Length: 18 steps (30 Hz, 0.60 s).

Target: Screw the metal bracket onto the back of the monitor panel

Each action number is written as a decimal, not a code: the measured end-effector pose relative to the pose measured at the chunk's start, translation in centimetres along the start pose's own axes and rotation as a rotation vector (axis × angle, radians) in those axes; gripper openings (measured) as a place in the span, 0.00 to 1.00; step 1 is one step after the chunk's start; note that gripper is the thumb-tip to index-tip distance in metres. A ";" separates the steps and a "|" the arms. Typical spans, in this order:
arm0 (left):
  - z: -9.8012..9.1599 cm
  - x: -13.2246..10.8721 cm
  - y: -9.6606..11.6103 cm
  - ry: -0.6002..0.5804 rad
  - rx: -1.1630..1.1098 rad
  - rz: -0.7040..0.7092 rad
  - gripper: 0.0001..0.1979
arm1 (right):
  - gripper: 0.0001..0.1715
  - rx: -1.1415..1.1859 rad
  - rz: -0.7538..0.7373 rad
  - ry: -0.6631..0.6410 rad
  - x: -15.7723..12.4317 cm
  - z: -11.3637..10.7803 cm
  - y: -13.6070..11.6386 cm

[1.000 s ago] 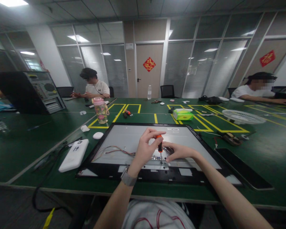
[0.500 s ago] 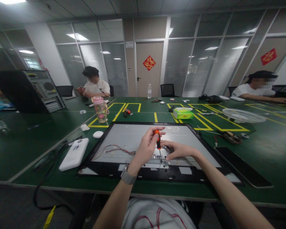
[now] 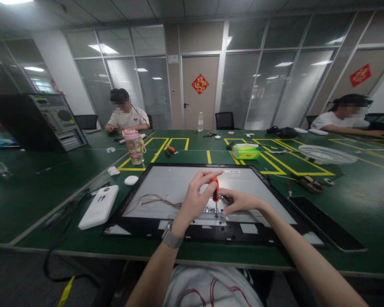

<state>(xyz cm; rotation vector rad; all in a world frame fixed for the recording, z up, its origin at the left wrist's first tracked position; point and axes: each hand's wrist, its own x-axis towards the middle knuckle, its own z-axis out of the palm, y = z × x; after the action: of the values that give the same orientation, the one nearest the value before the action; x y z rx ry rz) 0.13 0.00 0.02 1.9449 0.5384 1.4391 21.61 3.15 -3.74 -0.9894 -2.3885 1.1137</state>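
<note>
Screwdriver (image 3: 216, 194), one, orange and black: upright over the middle of the near part of a black-framed panel (image 3: 169, 179), tip down at the metal strip (image 3: 201, 221). Left hand (image 3: 196, 197): closed on the handle, thumb against fingers, forefinger extended past it. Right hand (image 3: 245, 202): arched low beside the shaft, thumb and forefinger parted; whether it grips anything beneath, I cannot tell. Chief hazard, in my judgement: the tip skating off should the handle lean or the downward push slacken, scoring the strip or jabbing the right thumb, which sits just beside the shaft. Second: loose wires (image 3: 171, 203), running left from the work, liable to be snagged by the left wrist if it swings that way. Third: the panel lies flat near the table's (image 3: 131, 248) near edge; uneven pressure might make it slide. Screw, if any: too small to make out.
</note>
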 end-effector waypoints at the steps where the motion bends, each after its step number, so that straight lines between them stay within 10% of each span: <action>1: 0.0 0.0 0.0 -0.013 -0.018 -0.003 0.16 | 0.47 0.001 -0.003 -0.001 0.0 0.0 0.0; 18: 0.1 0.1 -0.2 0.071 -0.009 -0.015 0.13 | 0.48 -0.014 0.031 0.001 -0.1 0.0 0.1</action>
<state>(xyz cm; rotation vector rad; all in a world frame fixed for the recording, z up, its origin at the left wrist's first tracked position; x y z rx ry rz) 0.24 0.15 -0.07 1.8846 0.5758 1.5033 21.74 3.11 -3.75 -1.0352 -2.3906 1.1092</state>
